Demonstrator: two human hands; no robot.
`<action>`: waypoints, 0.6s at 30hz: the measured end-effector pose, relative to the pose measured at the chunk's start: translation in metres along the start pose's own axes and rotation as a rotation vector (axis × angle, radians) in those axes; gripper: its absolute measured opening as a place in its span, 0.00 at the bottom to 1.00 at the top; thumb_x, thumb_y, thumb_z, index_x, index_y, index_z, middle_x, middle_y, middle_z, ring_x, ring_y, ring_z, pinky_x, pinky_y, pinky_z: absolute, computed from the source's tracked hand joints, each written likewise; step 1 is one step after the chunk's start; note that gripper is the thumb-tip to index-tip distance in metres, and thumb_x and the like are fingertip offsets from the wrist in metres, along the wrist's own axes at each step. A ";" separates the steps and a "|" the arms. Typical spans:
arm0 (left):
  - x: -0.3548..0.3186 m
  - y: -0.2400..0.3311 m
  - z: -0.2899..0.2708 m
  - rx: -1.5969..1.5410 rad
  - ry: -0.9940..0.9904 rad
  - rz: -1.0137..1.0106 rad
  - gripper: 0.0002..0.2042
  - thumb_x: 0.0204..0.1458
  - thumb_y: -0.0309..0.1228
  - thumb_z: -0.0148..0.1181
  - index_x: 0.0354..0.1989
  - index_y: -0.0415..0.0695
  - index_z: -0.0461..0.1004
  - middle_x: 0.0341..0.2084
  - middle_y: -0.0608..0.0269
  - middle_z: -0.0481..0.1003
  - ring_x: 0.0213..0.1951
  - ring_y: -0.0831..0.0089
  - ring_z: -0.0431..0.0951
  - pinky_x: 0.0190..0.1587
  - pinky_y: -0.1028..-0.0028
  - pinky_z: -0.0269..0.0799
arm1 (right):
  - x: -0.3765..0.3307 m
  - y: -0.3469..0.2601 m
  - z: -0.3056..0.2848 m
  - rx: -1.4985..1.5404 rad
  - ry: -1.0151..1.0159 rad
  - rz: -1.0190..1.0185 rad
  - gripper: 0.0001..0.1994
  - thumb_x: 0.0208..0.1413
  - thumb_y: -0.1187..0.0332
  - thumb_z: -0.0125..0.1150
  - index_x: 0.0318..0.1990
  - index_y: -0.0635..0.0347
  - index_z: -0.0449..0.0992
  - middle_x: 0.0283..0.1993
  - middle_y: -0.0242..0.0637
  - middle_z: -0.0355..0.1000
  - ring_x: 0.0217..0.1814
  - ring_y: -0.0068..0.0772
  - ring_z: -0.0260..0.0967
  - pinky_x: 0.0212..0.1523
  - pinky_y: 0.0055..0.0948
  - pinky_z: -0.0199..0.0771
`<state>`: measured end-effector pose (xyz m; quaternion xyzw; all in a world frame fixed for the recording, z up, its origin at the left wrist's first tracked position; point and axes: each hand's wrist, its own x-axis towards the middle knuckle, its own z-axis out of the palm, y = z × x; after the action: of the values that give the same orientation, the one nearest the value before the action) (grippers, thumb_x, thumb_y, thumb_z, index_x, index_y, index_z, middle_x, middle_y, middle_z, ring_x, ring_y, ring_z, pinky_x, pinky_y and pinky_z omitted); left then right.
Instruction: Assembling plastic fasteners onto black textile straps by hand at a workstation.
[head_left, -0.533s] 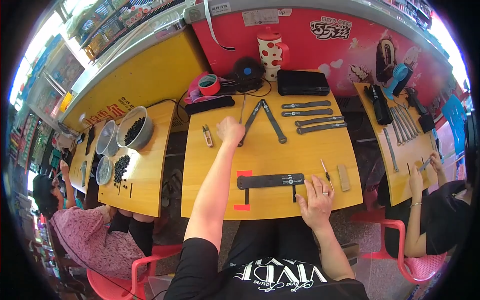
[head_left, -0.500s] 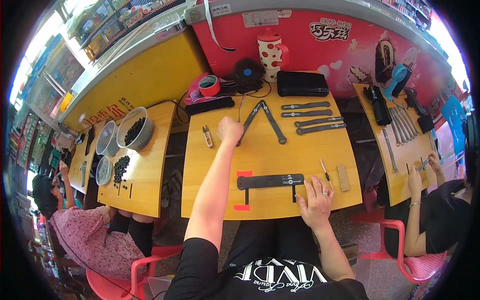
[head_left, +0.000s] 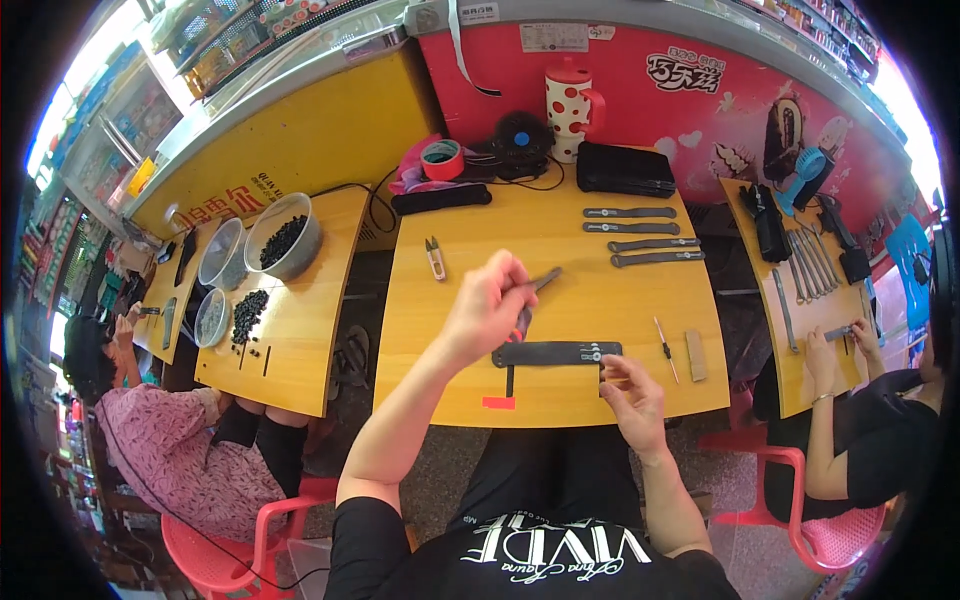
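Right hand [head_left: 630, 390]: yours, fingers loosely curled, resting on the right end of the black strap [head_left: 556, 353] near the table's [head_left: 450, 400] front edge, unchanged from half a second ago.

Left hand [head_left: 490, 305]: pulled back from mid-table, now lifted above the strap and clenched around the pliers [head_left: 535, 290]; tool fetched, work can proceed at the strap.

Beyond: small snips [head_left: 436, 257]; four finished metal strips [head_left: 640, 235]; black case [head_left: 625, 170].
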<state>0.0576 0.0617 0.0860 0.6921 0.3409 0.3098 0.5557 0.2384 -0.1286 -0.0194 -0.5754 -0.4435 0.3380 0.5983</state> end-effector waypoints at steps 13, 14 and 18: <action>0.003 -0.023 -0.041 0.013 0.080 0.124 0.04 0.60 0.20 0.53 0.35 0.39 0.64 0.23 0.64 0.76 0.26 0.82 0.75 0.27 0.81 0.68 | 0.118 -0.003 0.081 -0.203 -0.348 -0.317 0.24 0.51 0.81 0.61 0.58 0.63 0.70 0.56 0.48 0.69 0.38 0.35 0.75 0.39 0.28 0.75; 0.000 -0.025 -0.043 0.016 0.087 0.122 0.04 0.60 0.20 0.53 0.35 0.39 0.64 0.23 0.64 0.76 0.26 0.82 0.75 0.27 0.81 0.68 | 0.122 -0.007 0.088 -0.198 -0.355 -0.320 0.24 0.51 0.81 0.61 0.58 0.63 0.70 0.56 0.48 0.69 0.38 0.35 0.75 0.39 0.28 0.75; -0.006 -0.034 -0.051 -0.026 0.100 0.090 0.04 0.61 0.21 0.53 0.35 0.40 0.64 0.23 0.64 0.76 0.24 0.82 0.73 0.26 0.81 0.67 | 0.129 -0.016 0.113 -0.192 -0.350 -0.195 0.29 0.48 0.81 0.63 0.61 0.62 0.66 0.58 0.49 0.68 0.37 0.39 0.74 0.38 0.30 0.76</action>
<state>0.0083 0.0903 0.0624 0.6831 0.3329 0.3730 0.5323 0.1819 0.0312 0.0084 -0.5169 -0.6242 0.3295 0.4843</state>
